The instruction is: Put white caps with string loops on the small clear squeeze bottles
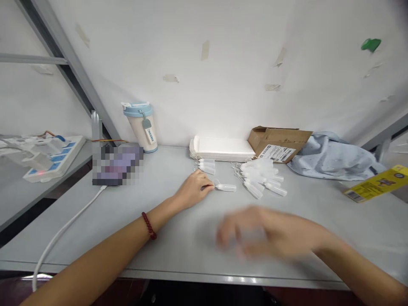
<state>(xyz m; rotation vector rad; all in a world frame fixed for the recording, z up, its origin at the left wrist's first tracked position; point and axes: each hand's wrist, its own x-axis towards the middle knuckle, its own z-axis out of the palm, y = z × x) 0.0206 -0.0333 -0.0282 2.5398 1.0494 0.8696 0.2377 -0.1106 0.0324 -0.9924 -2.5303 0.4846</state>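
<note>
My left hand (195, 189), with a dark red bead bracelet on its wrist, is closed in a pinch at the cord end of a small clear plastic bottle (227, 187) lying on the table. Just behind that hand lie a few more such bottles (207, 165) side by side, with white cords. To the right is a loose pile of the same bottles (259, 173). My right hand (264, 231) hangs over the front of the table, smeared by motion. Its fingers look curved, but whether they hold anything cannot be made out.
Along the wall stand a light blue-lidded tumbler (142, 127), a stack of white padded envelopes (225, 148), an open cardboard box (279, 140) and a grey-blue cloth (334, 155). A yellow box (379, 182) is at right. A phone (117, 165) with a white cable (70, 223) lies left, near a power strip (59, 159).
</note>
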